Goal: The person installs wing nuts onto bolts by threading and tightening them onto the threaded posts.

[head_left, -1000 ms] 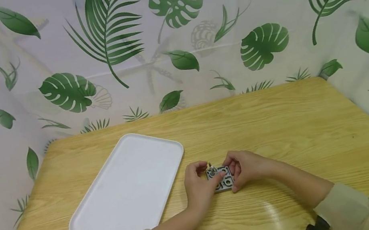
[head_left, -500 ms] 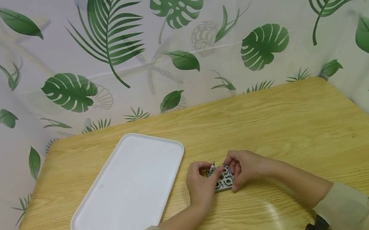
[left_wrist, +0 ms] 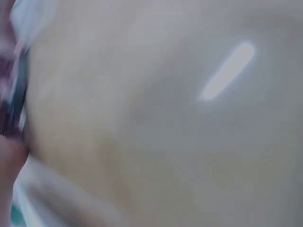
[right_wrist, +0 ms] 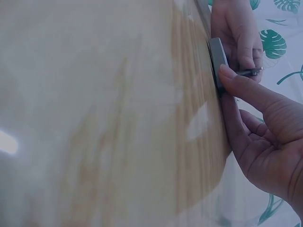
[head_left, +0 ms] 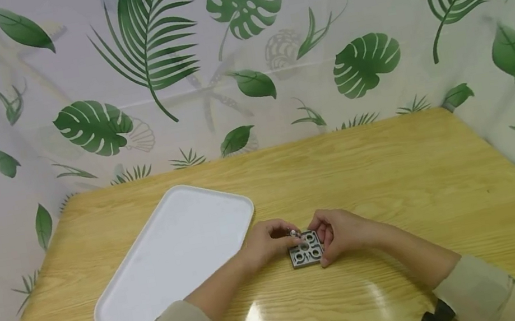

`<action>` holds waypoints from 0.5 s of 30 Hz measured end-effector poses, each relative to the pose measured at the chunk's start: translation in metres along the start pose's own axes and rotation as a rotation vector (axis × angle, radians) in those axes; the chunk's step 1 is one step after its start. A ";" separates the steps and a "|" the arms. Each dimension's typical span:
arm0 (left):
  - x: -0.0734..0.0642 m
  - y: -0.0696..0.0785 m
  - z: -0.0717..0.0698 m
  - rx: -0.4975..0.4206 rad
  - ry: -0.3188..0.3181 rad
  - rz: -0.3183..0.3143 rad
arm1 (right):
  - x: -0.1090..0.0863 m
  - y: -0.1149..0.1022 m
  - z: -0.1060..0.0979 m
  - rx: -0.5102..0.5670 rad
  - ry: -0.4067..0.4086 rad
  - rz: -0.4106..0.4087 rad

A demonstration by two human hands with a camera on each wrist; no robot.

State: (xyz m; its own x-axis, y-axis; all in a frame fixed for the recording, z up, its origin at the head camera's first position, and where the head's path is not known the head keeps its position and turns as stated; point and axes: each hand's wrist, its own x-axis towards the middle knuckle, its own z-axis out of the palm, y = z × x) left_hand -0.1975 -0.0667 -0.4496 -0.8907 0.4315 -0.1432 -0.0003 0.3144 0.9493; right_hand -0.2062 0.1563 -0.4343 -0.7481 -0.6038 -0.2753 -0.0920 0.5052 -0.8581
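A small grey square plate [head_left: 306,255] with several round holes lies at the middle of the wooden table [head_left: 367,176] in the head view. A short metal bolt [right_wrist: 251,72] stands up from the plate's far left corner. My left hand [head_left: 266,243] pinches this bolt between thumb and fingers. On the other side, my right hand [head_left: 343,230] grips the plate's right edge. The right wrist view shows the right thumb over the plate's edge, with the left hand beyond it. In the left wrist view the plate [left_wrist: 19,90] is blurred and only partly visible.
A white tray [head_left: 174,259] lies at the left of the table, partly behind the left forearm. A leaf-patterned cloth [head_left: 292,64] hangs along the table's back and sides. A black object [head_left: 436,319] sits by the right sleeve.
My left thumb has slid off the plate's middle towards the bolt. The left wrist and forearm have swung to the left, twisting the hand. My right hand keeps its grip, nearly still.
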 end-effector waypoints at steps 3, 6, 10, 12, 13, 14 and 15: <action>0.015 0.004 -0.017 0.019 -0.245 0.000 | -0.001 -0.001 -0.002 -0.019 0.007 0.013; 0.029 0.008 -0.026 0.031 -0.437 -0.001 | -0.002 0.000 -0.002 -0.012 0.001 0.013; 0.041 0.011 -0.033 0.072 -0.587 0.005 | -0.001 0.000 -0.001 0.003 -0.012 0.000; 0.045 0.011 -0.035 0.095 -0.626 0.013 | -0.001 0.000 -0.001 0.005 -0.014 -0.006; 0.046 0.012 -0.036 0.094 -0.640 0.016 | 0.000 0.000 -0.001 0.006 -0.015 -0.008; 0.047 0.011 -0.037 0.093 -0.647 0.017 | 0.000 0.000 -0.001 0.009 -0.016 -0.012; 0.047 0.011 -0.038 0.097 -0.643 0.021 | 0.000 -0.001 -0.001 0.010 -0.016 -0.013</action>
State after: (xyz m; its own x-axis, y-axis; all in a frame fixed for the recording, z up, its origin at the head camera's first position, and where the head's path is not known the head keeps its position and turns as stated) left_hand -0.2566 -0.0747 -0.4354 -0.4398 0.8491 -0.2926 0.0815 0.3622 0.9285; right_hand -0.2068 0.1562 -0.4337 -0.7362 -0.6203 -0.2707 -0.0951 0.4908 -0.8661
